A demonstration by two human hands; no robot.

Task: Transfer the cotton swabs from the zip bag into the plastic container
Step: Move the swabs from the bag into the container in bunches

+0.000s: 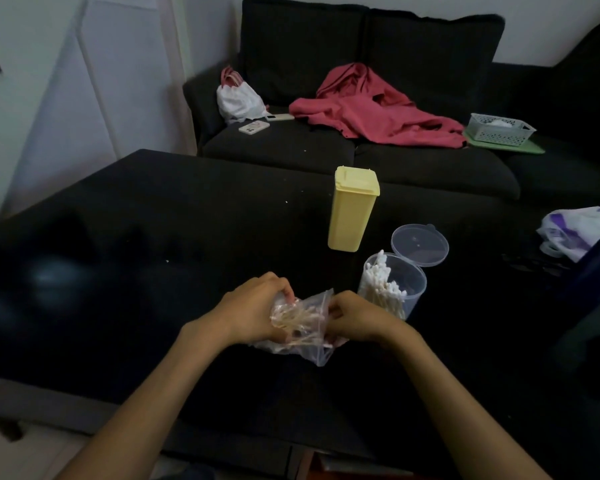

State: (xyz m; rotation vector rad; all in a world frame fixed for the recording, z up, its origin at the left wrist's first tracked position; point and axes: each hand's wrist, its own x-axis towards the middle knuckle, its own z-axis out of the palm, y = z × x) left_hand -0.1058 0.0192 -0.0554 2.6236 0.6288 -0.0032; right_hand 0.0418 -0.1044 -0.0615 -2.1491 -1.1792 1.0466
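A clear zip bag with cotton swabs inside lies on the black table near the front middle. My left hand grips its left side, fingers curled over the top edge. At the bag's right edge, my right hand has its fingers curled on the plastic. Just right of the bag stands a clear round plastic container, open, partly filled with upright cotton swabs. Its hinged clear lid hangs open behind it.
A closed yellow plastic box stands upright behind the container. A white and purple plastic bag lies at the table's right edge. Beyond the table is a dark sofa with a red garment, phones, a white bag and a basket.
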